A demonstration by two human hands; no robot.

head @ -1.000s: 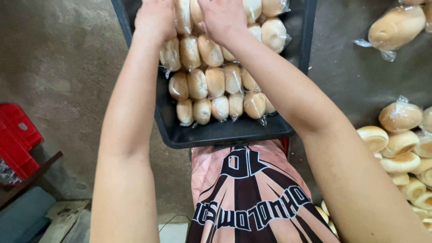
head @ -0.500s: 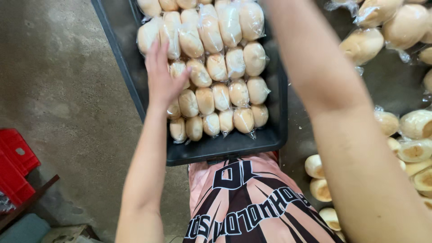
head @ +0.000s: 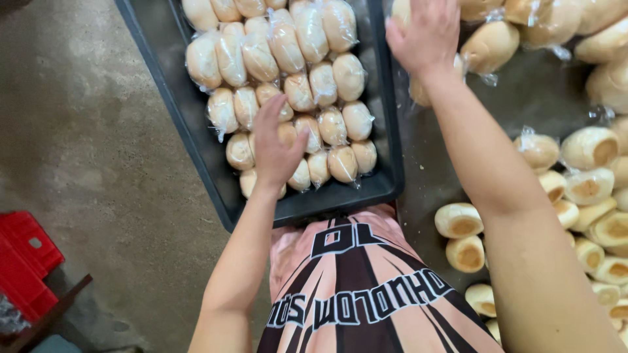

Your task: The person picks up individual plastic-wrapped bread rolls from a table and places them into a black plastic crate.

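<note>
A: What lies around the hands?

B: At the right of the frame, loose unwrapped buns [head: 458,220] and wrapped ones [head: 538,149] cover a dark table [head: 523,91]. At the lower left there is a red crate [head: 26,261].

A: And the surface, the room?

B: A grey concrete floor [head: 85,131] fills the left side. A black tray [head: 209,163] sits at the upper centre, its near edge touching the person's pink and black shirt [head: 353,287].

A: The buns in the tray?

B: Pale, round, in clear wrap, packed in tight rows [head: 288,72].

A: The hands?

B: The left hand [head: 275,147] lies open and flat on the nearest rows, gripping nothing. The right hand [head: 425,33], fingers spread, rests on a wrapped bun [head: 487,46] at the upper right; I cannot tell if it grips.
</note>
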